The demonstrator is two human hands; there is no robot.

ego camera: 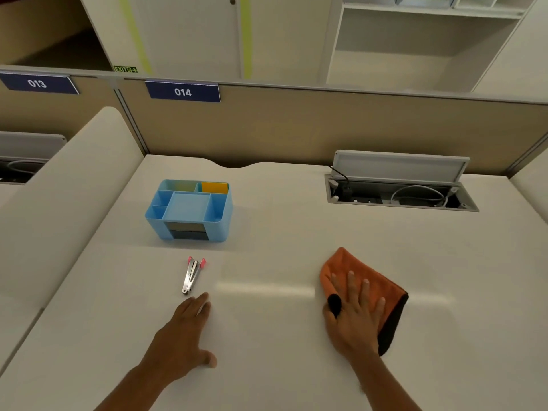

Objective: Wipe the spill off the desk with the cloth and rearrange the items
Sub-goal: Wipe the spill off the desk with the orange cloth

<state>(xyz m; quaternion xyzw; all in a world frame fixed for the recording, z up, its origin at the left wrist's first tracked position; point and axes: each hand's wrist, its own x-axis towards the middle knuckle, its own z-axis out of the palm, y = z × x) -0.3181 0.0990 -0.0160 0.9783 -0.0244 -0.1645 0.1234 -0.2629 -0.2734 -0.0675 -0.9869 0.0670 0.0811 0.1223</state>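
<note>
An orange cloth [350, 264] with a black underside lies on the white desk [267, 351] at the right. My right hand [355, 310] presses flat on it, fingers spread, with a black cover on the thumb. My left hand [184, 336] rests flat on the desk, holding nothing; its fingertips are just below a silver stapler with pink ends [192, 274]. A blue desk organiser [189, 210] stands behind the stapler, with a yellow pad [214, 187] in its back compartment. I see no spill on the desk.
An open cable hatch [400, 194] with wires is set into the desk at the back right. A beige partition [326, 129] with the label 014 runs along the back edge. A neighbouring desk lies to the left.
</note>
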